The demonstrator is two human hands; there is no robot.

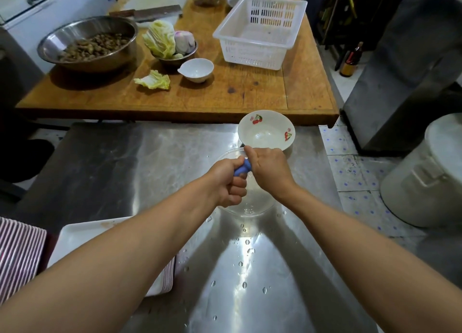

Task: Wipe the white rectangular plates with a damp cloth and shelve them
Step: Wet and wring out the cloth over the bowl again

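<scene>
Blue cloth [242, 169]: wrung between my left hand [228, 181] and right hand [268, 168], both fisted on it, over glass bowl [250, 202]. White rectangular plates [82, 235]: stacked under left forearm, apparently unwiped; none shelved.

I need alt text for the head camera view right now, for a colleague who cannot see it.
Both hands, the left hand and right hand, grip a twisted blue cloth above a clear glass bowl on a wet steel counter. A stack of white rectangular plates sits near left, a cherry-print bowl just beyond the hands, and a wooden table behind.
</scene>
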